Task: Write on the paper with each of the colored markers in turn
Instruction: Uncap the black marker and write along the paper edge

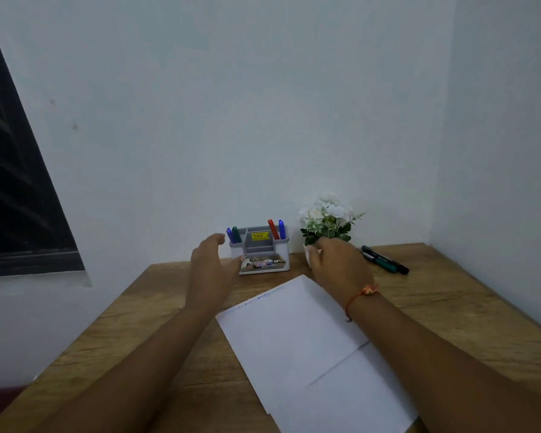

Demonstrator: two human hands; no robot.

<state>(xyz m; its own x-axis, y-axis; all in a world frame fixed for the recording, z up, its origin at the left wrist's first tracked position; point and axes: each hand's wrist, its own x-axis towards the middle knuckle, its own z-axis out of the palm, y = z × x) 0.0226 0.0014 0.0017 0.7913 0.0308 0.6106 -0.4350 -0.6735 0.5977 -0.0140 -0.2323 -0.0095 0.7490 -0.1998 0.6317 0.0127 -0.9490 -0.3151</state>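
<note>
Head view, the only angle: wooden desk (138, 323) set into a corner of pale walls, with a dark window (13, 182) cut off at the left edge. Near the middle, white paper (294, 332) lying slanted on the desk, its right side hidden under the right forearm and its near end reaching the bottom of the frame; faint scribbles (263, 298) along the far edge, too small to read. Against the back wall, a grey organizer (264, 250) holding four upright markers: blue marker (230, 235) and green marker (237, 234) in the left compartment, red marker (273, 229) and a second blue marker (281, 229) in the right, lower halves all hidden inside. Left hand (211, 267) spread wide beside the organizer's left end, thumb at its front corner, contact hard to judge, nothing held. Right hand (338, 267) seen from the back, thread bracelet (364, 292) on the wrist, fingers bent away out of sight in front of a white-flowered plant (328, 218); impossible to tell whether gripping anything. Plant pot almost wholly covered by that hand. Further right, two dark markers (384, 263) lying side by side on the desk, colours unclear.
</note>
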